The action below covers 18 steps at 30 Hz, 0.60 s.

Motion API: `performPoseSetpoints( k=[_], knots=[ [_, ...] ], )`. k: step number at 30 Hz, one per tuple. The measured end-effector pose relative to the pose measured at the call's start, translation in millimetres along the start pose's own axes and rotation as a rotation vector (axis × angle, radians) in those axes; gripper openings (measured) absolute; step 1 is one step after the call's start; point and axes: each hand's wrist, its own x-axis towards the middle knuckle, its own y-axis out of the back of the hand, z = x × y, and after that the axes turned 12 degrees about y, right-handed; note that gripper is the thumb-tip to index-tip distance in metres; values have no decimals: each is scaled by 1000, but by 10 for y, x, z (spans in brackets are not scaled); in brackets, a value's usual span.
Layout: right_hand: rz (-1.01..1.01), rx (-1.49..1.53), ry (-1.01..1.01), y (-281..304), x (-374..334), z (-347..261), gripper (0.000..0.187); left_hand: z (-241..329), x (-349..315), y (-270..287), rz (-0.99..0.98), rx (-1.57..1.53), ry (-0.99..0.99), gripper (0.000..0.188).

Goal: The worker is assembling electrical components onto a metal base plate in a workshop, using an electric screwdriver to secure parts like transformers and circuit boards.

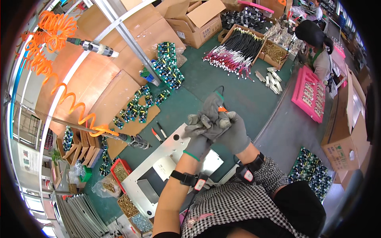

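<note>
Bunched grey glove, as the green-edged cloth appears to be, is in the head view between the person's two hands, raised above the green bench and just beyond the white metal case. The left hand, in grey with a green cuff, is at its near side; how far its fingers are bent I cannot tell, because folds hide them. The right hand, also grey-covered, has its fingers curled inward and seems to pinch the cloth at its right side. A small orange piece shows beside it — I cannot say whether it is held.

I judge that the step is glove handling, perhaps adjusting or pulling on; the case seems to wait. The next move probably calls for one hand keeping the cloth steady while the other straightens its folds — without catching the thin black loop behind.
</note>
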Motion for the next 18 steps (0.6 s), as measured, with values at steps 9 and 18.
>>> performPoseSetpoints(
  k=[9, 18],
  knots=[
    [57, -129, 55, 161, 276, -382, 23, 949, -506, 543, -237, -1109, 305, 54],
    [98, -107, 101, 229, 444, -341, 26, 1056, -513, 678, -117, -673, 175, 72]
  ],
)
